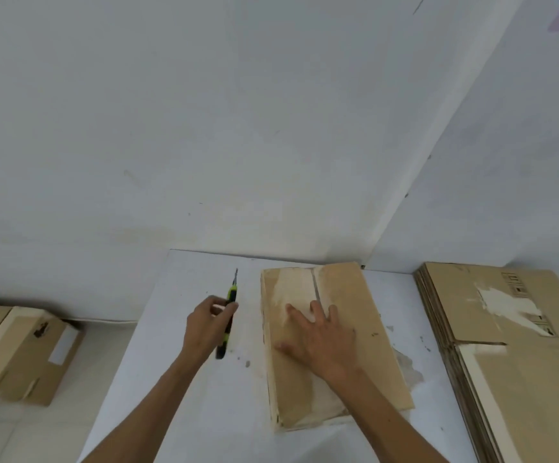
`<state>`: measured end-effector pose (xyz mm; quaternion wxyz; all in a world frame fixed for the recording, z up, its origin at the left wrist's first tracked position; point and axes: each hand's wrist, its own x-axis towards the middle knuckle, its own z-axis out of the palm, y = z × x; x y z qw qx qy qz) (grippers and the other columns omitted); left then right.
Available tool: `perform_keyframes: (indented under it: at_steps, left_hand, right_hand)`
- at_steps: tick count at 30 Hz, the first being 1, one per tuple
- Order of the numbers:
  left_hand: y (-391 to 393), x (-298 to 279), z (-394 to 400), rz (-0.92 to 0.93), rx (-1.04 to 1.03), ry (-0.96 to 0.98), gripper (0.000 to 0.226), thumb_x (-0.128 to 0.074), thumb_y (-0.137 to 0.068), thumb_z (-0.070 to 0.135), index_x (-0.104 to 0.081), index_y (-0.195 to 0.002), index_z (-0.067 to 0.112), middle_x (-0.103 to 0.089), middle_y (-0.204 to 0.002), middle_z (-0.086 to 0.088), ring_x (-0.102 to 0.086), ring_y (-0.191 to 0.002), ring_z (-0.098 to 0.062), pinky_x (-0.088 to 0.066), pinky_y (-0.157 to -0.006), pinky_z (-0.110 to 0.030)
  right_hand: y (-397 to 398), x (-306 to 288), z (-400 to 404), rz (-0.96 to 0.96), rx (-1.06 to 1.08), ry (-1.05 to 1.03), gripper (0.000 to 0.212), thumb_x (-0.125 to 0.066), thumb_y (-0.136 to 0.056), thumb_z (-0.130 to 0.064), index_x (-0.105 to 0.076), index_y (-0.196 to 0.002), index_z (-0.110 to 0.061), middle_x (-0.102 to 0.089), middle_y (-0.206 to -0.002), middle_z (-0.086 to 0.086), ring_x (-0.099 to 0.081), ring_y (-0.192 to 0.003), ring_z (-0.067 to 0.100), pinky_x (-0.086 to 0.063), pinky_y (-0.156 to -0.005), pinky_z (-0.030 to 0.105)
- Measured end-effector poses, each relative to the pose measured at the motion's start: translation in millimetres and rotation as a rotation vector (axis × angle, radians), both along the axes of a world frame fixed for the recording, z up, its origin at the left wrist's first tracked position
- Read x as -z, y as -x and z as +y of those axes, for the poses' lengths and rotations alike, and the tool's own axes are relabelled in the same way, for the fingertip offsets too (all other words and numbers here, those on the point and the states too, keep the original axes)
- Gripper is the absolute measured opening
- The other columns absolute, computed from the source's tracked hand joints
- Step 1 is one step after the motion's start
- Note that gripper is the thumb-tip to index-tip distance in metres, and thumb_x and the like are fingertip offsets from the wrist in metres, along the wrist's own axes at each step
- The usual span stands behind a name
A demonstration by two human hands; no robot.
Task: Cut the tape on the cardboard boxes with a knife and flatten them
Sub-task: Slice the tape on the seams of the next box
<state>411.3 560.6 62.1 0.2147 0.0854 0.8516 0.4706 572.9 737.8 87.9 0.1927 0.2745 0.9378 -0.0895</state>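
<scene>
Two hands were at work on the white table (204,412): the left hand (204,329) curled round a green-and-black knife (229,315), blade pointing far, while the right hand (318,342) pressed fingers spread on the cardboard box (365,329) just right of the knife. The box's long axis and its taped seam (315,289) ran near to far, parallel to the blade, so the knife hand was nearer the seam's left. On the flattened stack (505,345) at far right, printing was too blurred to read; another box (27,355) sat left.

Two bare forearms, no sleeves, left hand (204,325), right hand (321,342), no rings or watch
</scene>
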Motion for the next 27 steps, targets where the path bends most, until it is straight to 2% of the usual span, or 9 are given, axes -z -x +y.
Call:
perform_keyframes:
  at_steps: [4, 6, 9, 11, 14, 18, 23, 25, 27]
  left_hand:
    - [-17.4, -50.8, 31.7, -0.156, 0.182, -0.218, 0.029, -0.062, -0.102, 0.029, -0.074, -0.09, 0.004, -0.075, -0.085, -0.014, -0.075, -0.082, -0.029, -0.064, -0.072, -0.04]
    - [-35.7, -65.5, 44.8, -0.212, 0.3, -0.255, 0.028, -0.059, -0.104, 0.026, -0.076, -0.097, 0.004, -0.077, -0.091, -0.012, -0.076, -0.086, -0.026, -0.064, -0.074, -0.039]
    - [-60.4, -71.4, 60.8, -0.276, 0.434, -0.284, 0.027, -0.059, -0.105, 0.027, -0.079, -0.108, 0.009, -0.079, -0.1, -0.008, -0.076, -0.094, -0.019, -0.064, -0.081, -0.037]
    - [-69.0, -70.4, 70.3, -0.285, 0.503, -0.253, 0.026, -0.059, -0.105, 0.026, -0.08, -0.109, 0.012, -0.079, -0.1, -0.007, -0.076, -0.095, -0.016, -0.063, -0.084, -0.036]
    - [-63.4, -59.5, 85.5, 0.133, 0.646, 0.071, 0.027, -0.062, -0.101, 0.031, -0.081, -0.108, 0.013, -0.077, -0.104, -0.009, -0.07, -0.094, -0.014, -0.058, -0.092, -0.033]
    - [-37.7, -40.5, 96.3, 0.428, 0.708, 0.314, 0.058, -0.059, -0.101, 0.042, -0.048, -0.153, 0.02, -0.045, -0.154, -0.007, -0.039, -0.144, -0.024, -0.034, -0.116, -0.034]
    - [-10.1, -21.9, 109.7, 0.429, 0.801, 0.622, 0.096, -0.057, -0.093, 0.067, -0.005, -0.165, 0.03, 0.009, -0.171, -0.015, 0.011, -0.157, -0.038, -0.002, -0.126, -0.056]
    - [-5.5, -17.9, 111.1, 0.409, 0.814, 0.684, 0.103, -0.056, -0.088, 0.076, -0.002, -0.165, 0.032, 0.009, -0.171, -0.015, 0.009, -0.157, -0.039, -0.003, -0.123, -0.061]
    - [-4.2, -15.9, 109.4, 0.444, 0.806, 0.718, 0.105, -0.054, -0.084, 0.082, -0.007, -0.164, 0.034, -0.006, -0.168, -0.014, -0.007, -0.154, -0.039, -0.015, -0.123, -0.059]
  right_hand:
    - [0.7, -21.7, -2.0, 0.159, 0.147, 0.329, 0.059, -0.027, -0.098, -0.076, -0.039, -0.147, -0.046, -0.027, -0.158, 0.002, -0.024, -0.144, 0.033, -0.03, -0.114, 0.059]
    - [0.8, -44.6, -7.3, 0.402, 0.404, 0.71, 0.058, -0.024, -0.104, -0.067, -0.06, -0.133, -0.033, -0.053, -0.138, -0.006, -0.044, -0.133, 0.017, -0.033, -0.114, 0.041]
    - [-3.8, -49.4, -2.9, 0.556, 0.583, 1.058, 0.045, -0.039, -0.1, -0.07, -0.064, -0.119, -0.039, -0.068, -0.113, -0.023, -0.063, -0.104, -0.008, -0.048, -0.099, 0.026]
    - [-11.7, -40.3, 5.2, 0.613, 0.632, 1.047, 0.035, -0.055, -0.1, -0.059, -0.067, -0.118, -0.032, -0.075, -0.112, -0.01, -0.072, -0.104, 0.006, -0.058, -0.097, 0.039]
    - [-25.1, -29.4, 19.6, 0.684, 0.704, 0.979, 0.015, -0.058, -0.105, -0.028, -0.061, -0.111, -0.015, -0.075, -0.105, 0.01, -0.076, -0.093, 0.024, -0.06, -0.09, 0.053]
    - [-42.3, -20.2, 38.1, 0.622, 0.757, 0.763, 0.022, -0.051, -0.094, -0.039, -0.054, -0.097, -0.018, -0.068, -0.088, 0.018, -0.068, -0.07, 0.033, -0.061, -0.073, 0.059]
    - [-48.0, -33.7, 45.3, 0.385, 0.626, 0.633, 0.037, -0.06, -0.095, -0.047, -0.057, -0.088, -0.011, -0.061, -0.06, 0.002, -0.059, -0.047, 0.016, -0.048, -0.049, 0.026]
    - [-45.0, -33.4, 48.3, 0.304, 0.56, 0.591, 0.037, -0.051, -0.097, -0.049, -0.054, -0.09, -0.012, -0.058, -0.069, 0.002, -0.055, -0.055, 0.017, -0.044, -0.055, 0.027]
    - [-37.9, -34.5, 52.4, 0.236, 0.552, 0.587, 0.049, -0.043, -0.1, -0.051, -0.05, -0.118, -0.007, -0.061, -0.089, 0.005, -0.055, -0.069, 0.019, -0.042, -0.062, 0.029]
